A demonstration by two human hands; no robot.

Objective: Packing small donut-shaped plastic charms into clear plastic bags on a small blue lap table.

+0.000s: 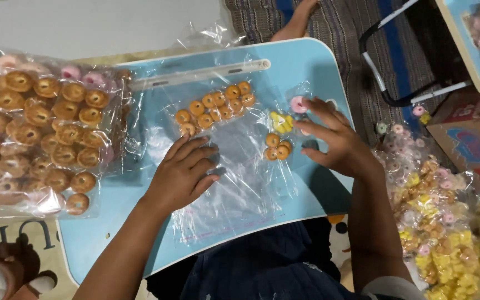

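Observation:
My left hand (183, 171) lies flat, fingers spread, on a clear plastic bag (240, 183) spread over a light blue lap table (301, 66). Inside the bag's far end sit several small round brown biscuits (215, 108). My right hand (334, 138) rests at the bag's right edge, its fingertips touching small pink (298, 104), yellow (280, 122) and brown (277, 148) iced biscuits that lie under clear plastic. Whether it grips any of them I cannot tell.
A large clear bag of brown ring biscuits (40, 128) covers the table's left side. Bags of pink and yellow iced biscuits (434, 216) lie on the floor at right, beside a cardboard box (473, 139). Another blue table (476, 50) stands at top right. A person's bare foot (298, 22) rests beyond the table.

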